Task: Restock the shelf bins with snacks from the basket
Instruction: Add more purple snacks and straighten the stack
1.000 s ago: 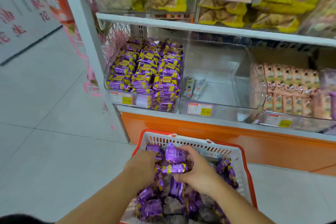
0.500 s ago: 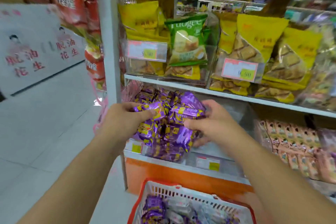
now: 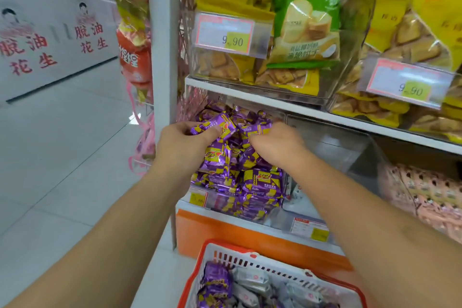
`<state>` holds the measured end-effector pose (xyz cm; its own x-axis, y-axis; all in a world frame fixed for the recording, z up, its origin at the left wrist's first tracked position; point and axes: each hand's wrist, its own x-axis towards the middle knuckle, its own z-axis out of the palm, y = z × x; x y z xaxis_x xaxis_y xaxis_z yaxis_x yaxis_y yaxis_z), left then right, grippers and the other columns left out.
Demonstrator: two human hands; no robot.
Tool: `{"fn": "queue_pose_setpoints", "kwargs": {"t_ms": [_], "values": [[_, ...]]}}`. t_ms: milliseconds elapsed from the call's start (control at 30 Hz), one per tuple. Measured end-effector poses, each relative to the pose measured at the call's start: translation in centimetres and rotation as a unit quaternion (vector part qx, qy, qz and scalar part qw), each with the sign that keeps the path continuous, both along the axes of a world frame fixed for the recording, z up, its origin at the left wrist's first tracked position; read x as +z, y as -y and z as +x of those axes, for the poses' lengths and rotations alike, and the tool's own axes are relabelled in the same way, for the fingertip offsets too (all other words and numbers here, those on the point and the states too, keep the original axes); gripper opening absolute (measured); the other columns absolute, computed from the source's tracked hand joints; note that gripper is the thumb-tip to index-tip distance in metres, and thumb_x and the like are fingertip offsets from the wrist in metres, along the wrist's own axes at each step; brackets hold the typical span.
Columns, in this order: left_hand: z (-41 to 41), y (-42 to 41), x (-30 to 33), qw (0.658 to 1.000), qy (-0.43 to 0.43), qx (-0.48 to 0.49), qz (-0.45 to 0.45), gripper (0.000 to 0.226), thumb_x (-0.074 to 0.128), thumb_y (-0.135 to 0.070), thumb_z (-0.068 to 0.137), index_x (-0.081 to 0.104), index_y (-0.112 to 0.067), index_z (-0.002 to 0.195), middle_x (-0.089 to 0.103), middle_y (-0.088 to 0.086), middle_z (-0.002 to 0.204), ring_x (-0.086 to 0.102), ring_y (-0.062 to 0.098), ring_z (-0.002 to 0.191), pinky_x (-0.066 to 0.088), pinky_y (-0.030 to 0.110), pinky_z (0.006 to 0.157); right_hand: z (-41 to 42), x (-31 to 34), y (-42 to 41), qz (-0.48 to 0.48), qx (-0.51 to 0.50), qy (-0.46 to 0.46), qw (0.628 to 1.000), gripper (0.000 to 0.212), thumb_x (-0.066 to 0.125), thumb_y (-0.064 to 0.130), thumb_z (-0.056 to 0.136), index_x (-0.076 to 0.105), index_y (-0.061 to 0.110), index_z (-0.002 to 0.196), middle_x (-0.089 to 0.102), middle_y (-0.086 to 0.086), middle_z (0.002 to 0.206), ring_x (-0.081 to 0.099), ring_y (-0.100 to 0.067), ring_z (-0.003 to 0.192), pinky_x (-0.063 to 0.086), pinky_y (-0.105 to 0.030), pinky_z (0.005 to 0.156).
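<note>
Shelf tags (image 3: 226, 34) "9.90" | left hand (image 3: 183, 144), right hand (image 3: 273, 144): each grip clutching purple snacks (image 3: 246, 177) over bin

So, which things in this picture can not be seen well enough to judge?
All in the head view:
- Fingertips of the right hand: hidden among the purple snack packs, so its grip is unclear.
- Small price tag on the purple bin: too small and blurred to read.
- Basket: cut off by the bottom edge, so how much remains is unknown.
- Pink packs: blurred, print unreadable.
</note>
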<state>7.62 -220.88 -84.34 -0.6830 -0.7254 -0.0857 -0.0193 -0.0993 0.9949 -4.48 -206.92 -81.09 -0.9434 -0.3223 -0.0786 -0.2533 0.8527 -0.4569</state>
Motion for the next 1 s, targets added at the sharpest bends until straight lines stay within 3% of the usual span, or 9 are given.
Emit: {"fn": "queue_pose_setpoints", "kwargs": {"t_ms": [133, 267, 433, 500, 567, 667, 767, 867, 1000], "values": [[0.7, -0.2, -0.1, 1.000, 0.013, -0.009, -0.017, 0.029, 0.087, -0.036, 0.082, 0.071, -0.018, 0.099, 0.070, 0.006, 0.083, 0.057, 0.015, 0.060, 0.044, 0.021, 0.047, -1.1, -1.5, -0.3, 0.092, 0.011, -0.022, 0.995, 0.070, 0.039, 0.066, 0.078, 0.060, 0.019, 0.125, 0.058, -0.022, 0.134, 0.046, -0.040, 0.130, 0.030, -0.042, 0.091], [1.7, -0.6, -0.1, 1.000, 0.005, -0.016, -0.008, 0.026, 0.087, -0.033, 0.083, 0.075, -0.016, 0.098, 0.078, 0.007, 0.087, 0.069, 0.018, 0.068, 0.056, 0.025, 0.056, -0.4, -1.6, -1.8, 0.032, -0.011, 0.021, 0.999, 0.092, 0.037, 0.081, 0.084, 0.034, 0.028, 0.159, 0.034, -0.017, 0.161, 0.022, -0.037, 0.151, 0.027, -0.048, 0.117], [3.0, -1.5, 0.7, 0.999, -0.002, -0.035, 0.009, 0.028, 0.086, -0.029, 0.084, 0.075, -0.012, 0.103, 0.079, 0.011, 0.088, 0.075, 0.025, 0.072, 0.060, 0.030, 0.057, 1.1, -2.2, -3.7, 0.024, 0.001, -0.016, 1.000, 0.074, 0.032, 0.068, 0.089, 0.040, 0.030, 0.152, 0.047, -0.020, 0.150, 0.035, -0.039, 0.141, 0.030, -0.047, 0.114], [3.5, -1.9, 1.1, 0.999, -0.004, -0.049, 0.004, 0.023, 0.085, -0.028, 0.085, 0.077, -0.012, 0.099, 0.078, 0.012, 0.084, 0.076, 0.036, 0.078, 0.065, 0.047, 0.066, 2.4, -2.3, -4.4, -0.007, 0.023, -0.084, 0.996, 0.058, 0.047, 0.049, 0.097, 0.042, 0.027, 0.151, 0.048, -0.016, 0.147, 0.038, -0.039, 0.135, 0.032, -0.044, 0.114], [3.9, -2.3, 1.6, 0.998, -0.004, -0.065, -0.006, 0.020, 0.086, -0.028, 0.084, 0.078, -0.012, 0.094, 0.078, 0.015, 0.082, 0.073, 0.044, 0.077, 0.061, 0.061, 0.075, 4.2, -2.1, -4.8, -0.047, 0.114, -0.155, 0.980, 0.068, 0.060, 0.024, 0.094, 0.037, 0.028, 0.158, 0.042, -0.009, 0.152, 0.035, -0.034, 0.137, 0.027, -0.035, 0.116], [4.3, -2.7, 1.9, 0.997, -0.006, -0.081, -0.010, 0.016, 0.085, -0.023, 0.085, 0.078, -0.012, 0.094, 0.078, 0.014, 0.080, 0.076, 0.040, 0.077, 0.063, 0.058, 0.075, 5.8, -1.6, -4.1, -0.089, 0.260, -0.166, 0.947, 0.091, 0.068, 0.003, 0.085, 0.032, 0.040, 0.160, 0.031, 0.007, 0.162, 0.028, -0.022, 0.144, 0.020, -0.026, 0.118], [4.3, -2.7, 1.6, 0.996, -0.004, -0.088, -0.026, 0.020, 0.088, -0.031, 0.081, 0.079, -0.017, 0.091, 0.077, 0.013, 0.084, 0.076, 0.037, 0.081, 0.063, 0.055, 0.079, 5.8, -1.8, -3.1, -0.113, 0.296, -0.184, 0.930, 0.078, 0.074, 0.007, 0.085, 0.046, 0.038, 0.151, 0.040, 0.012, 0.154, 0.035, -0.019, 0.141, 0.032, -0.036, 0.119], [3.8, -2.0, 1.0, 0.997, 0.022, -0.049, -0.049, 0.029, 0.086, -0.044, 0.080, 0.079, -0.024, 0.100, 0.078, 0.000, 0.095, 0.074, 0.015, 0.088, 0.059, 0.032, 0.073, 5.0, -2.3, -2.1, -0.121, 0.221, -0.208, 0.945, 0.053, 0.076, 0.025, 0.091, 0.055, 0.025, 0.140, 0.053, 0.005, 0.138, 0.045, -0.021, 0.131, 0.041, -0.042, 0.111], [3.4, -0.9, 0.7, 0.999, 0.017, -0.003, -0.038, 0.010, 0.074, -0.018, 0.092, 0.078, -0.019, 0.101, 0.078, 0.003, 0.082, 0.064, 0.016, 0.067, 0.047, 0.023, 0.048, 3.3, -2.6, 0.2, -0.010, 0.111, -0.258, 0.960, 0.051, 0.066, 0.047, 0.095, 0.054, 0.018, 0.135, 0.061, -0.006, 0.127, 0.051, -0.033, 0.120, 0.042, -0.045, 0.102]]}}
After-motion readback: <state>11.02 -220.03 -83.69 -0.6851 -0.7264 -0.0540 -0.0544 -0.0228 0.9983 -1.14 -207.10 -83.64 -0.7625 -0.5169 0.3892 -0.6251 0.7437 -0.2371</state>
